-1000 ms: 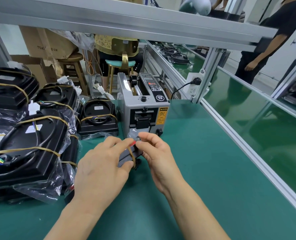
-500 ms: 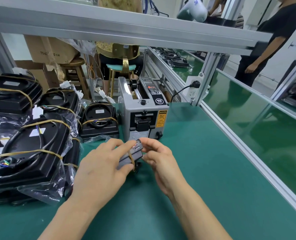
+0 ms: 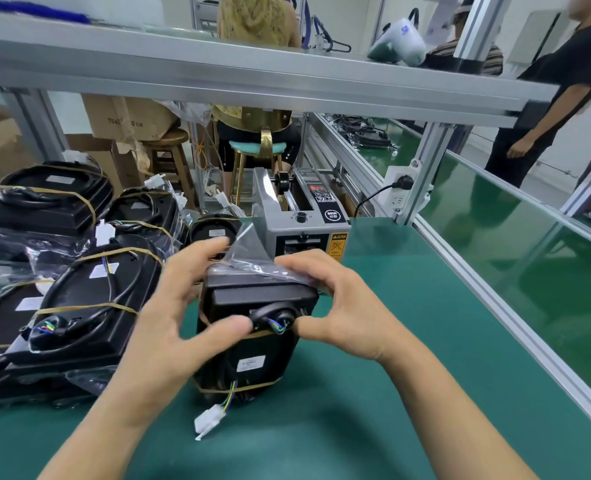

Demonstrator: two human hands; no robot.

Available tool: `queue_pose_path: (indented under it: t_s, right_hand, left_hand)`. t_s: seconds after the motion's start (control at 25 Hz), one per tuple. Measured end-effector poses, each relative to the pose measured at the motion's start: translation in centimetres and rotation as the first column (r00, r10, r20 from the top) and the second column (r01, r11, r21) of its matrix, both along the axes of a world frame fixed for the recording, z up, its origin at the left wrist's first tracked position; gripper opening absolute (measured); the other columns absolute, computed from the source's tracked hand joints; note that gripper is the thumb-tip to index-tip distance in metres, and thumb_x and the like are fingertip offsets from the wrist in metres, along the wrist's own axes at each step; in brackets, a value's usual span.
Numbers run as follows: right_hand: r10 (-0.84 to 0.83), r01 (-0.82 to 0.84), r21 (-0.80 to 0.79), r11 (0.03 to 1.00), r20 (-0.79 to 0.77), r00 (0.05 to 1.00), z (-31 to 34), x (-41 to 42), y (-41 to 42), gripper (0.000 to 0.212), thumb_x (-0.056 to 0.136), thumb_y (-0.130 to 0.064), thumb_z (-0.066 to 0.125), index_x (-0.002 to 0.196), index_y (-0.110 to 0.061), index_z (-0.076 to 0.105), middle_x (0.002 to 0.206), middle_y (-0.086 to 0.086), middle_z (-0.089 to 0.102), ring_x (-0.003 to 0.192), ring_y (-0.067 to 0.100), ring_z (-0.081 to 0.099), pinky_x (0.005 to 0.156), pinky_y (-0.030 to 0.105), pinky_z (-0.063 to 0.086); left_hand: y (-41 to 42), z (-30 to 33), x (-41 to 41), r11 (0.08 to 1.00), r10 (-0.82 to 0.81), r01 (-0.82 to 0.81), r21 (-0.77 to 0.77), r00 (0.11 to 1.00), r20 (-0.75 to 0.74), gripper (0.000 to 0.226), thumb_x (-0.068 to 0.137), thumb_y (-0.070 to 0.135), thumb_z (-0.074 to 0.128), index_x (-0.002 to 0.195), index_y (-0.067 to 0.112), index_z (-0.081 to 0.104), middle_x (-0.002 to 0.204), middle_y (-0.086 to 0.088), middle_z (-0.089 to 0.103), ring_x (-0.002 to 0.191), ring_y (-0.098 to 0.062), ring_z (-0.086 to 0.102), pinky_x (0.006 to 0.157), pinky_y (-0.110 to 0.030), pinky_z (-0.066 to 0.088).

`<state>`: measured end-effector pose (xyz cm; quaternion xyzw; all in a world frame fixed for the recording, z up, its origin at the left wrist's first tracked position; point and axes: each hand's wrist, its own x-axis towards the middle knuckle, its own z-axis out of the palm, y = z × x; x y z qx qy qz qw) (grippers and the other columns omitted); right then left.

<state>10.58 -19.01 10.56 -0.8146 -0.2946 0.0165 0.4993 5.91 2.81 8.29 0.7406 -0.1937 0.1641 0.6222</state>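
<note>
A black plastic unit [image 3: 252, 344] bound with rubber bands stands tilted on the green mat [image 3: 391, 393] in front of me. A coiled cable with coloured wires sits on its face, and a white connector [image 3: 209, 420] trails below it. My left hand [image 3: 169, 313] grips the unit's left side, thumb on the front near the cable. My right hand [image 3: 339, 303] grips its right top edge, fingers over a strip of clear tape [image 3: 249, 251] that curls up from the top.
A grey tape dispenser [image 3: 304, 220] stands just behind the unit. Several black banded units [image 3: 79, 306], some in plastic bags, fill the left of the bench. An aluminium rail [image 3: 512, 323] bounds the right. A person [image 3: 557, 98] stands at far right.
The black unit was tipped up towards me, showing its cable face. Both hands shifted from pinching at its far end to gripping its sides, and a strip of clear tape now sticks up.
</note>
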Motion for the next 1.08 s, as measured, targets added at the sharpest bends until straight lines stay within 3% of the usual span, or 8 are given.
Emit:
queue_pose_path:
  t_s: [0.08,0.2,0.36,0.52,0.6,0.68,0.88,1.08]
  right_hand:
    - [0.085,-0.084,0.017,0.996,-0.093,0.992,1.0,0.4,0.1,0.053,0.074,-0.006,0.073,0.121,-0.028,0.062,0.118,-0.007,0.061,0.110,0.007,0.060,0.099,0.023,0.045]
    - [0.067,-0.038,0.139,0.990,-0.206,0.976,2.3,1.2,0.9,0.013,0.087,-0.015,0.069,0.095,-0.024,0.072,0.088,-0.005,0.070,0.082,0.005,0.063,0.078,0.018,0.048]
    - [-0.018,0.077,0.149,0.986,-0.364,0.931,2.1,2.6,2.6,0.010,0.085,-0.016,0.066,0.076,-0.017,0.069,0.065,-0.007,0.059,0.062,0.007,0.051,0.059,0.017,0.041]
    - [0.038,0.287,0.250,0.925,-0.811,0.583,-0.2,4.2,2.4,0.011,0.087,-0.022,0.067,0.095,-0.016,0.069,0.086,0.003,0.067,0.078,0.016,0.060,0.073,0.027,0.048]
    - [-0.206,0.502,0.134,0.854,-0.800,0.564,-2.4,4.8,1.7,0.007,0.088,-0.022,0.066,0.088,-0.017,0.069,0.080,-0.001,0.064,0.074,0.012,0.057,0.067,0.023,0.043]
    - [-0.481,0.720,0.102,0.687,-0.679,0.555,-4.1,5.1,1.4,0.009,0.087,-0.015,0.064,0.085,-0.010,0.071,0.078,-0.001,0.061,0.071,0.012,0.051,0.062,0.022,0.035]
    - [-0.579,0.802,0.229,0.551,-0.587,0.565,-3.8,6.5,2.8,0.019,0.086,-0.014,0.066,0.071,-0.026,0.068,0.077,-0.016,0.066,0.073,0.000,0.057,0.067,0.017,0.041]
    - [-0.640,0.868,0.152,0.472,-0.618,0.457,-3.9,8.8,4.0,0.015,0.081,-0.020,0.076,0.069,-0.022,0.067,0.075,-0.006,0.066,0.076,0.015,0.060,0.074,0.026,0.043]
  left_hand:
    - [-0.2,0.9,0.2,0.993,-0.001,0.001,0.120,1.000,-0.005,0.063,0.060,0.040,0.076,0.121,0.040,0.059,0.126,0.011,0.055,0.120,-0.007,0.052,0.102,-0.020,0.039]
    - [-0.1,1.7,-0.3,0.997,-0.033,0.036,0.064,0.999,-0.042,0.063,0.055,0.036,0.079,0.117,0.035,0.064,0.123,0.008,0.057,0.119,-0.009,0.053,0.101,-0.019,0.040]
    - [0.1,2.1,-0.6,0.982,-0.096,0.098,0.163,0.995,-0.017,0.073,0.053,0.034,0.080,0.122,0.042,0.061,0.130,0.014,0.055,0.123,-0.001,0.050,0.098,-0.007,0.035]
    - [0.4,2.3,-0.3,0.974,0.061,-0.059,0.218,0.998,-0.003,0.064,0.046,0.042,0.083,0.108,0.039,0.069,0.110,0.020,0.065,0.101,0.005,0.061,0.086,-0.003,0.040]
    - [0.5,1.8,-0.3,0.951,0.229,-0.237,0.197,0.971,0.066,0.063,0.046,0.036,0.086,0.107,0.035,0.067,0.106,0.021,0.066,0.096,0.006,0.061,0.086,-0.004,0.041]
    - [0.5,1.2,-0.3,0.931,0.321,-0.334,0.149,0.941,0.106,0.063,0.048,0.030,0.085,0.109,0.030,0.066,0.107,0.019,0.065,0.098,0.005,0.060,0.089,-0.006,0.041]
    - [-0.5,0.6,-0.2,0.906,0.343,-0.384,0.178,0.912,0.224,0.066,0.053,0.027,0.084,0.116,0.021,0.062,0.108,0.019,0.061,0.101,0.004,0.058,0.092,-0.008,0.039]
    - [-1.3,0.1,-0.4,0.884,0.320,-0.400,0.242,0.895,0.313,0.063,0.057,0.023,0.083,0.116,0.011,0.062,0.110,0.007,0.061,0.103,-0.002,0.058,0.095,-0.013,0.040]
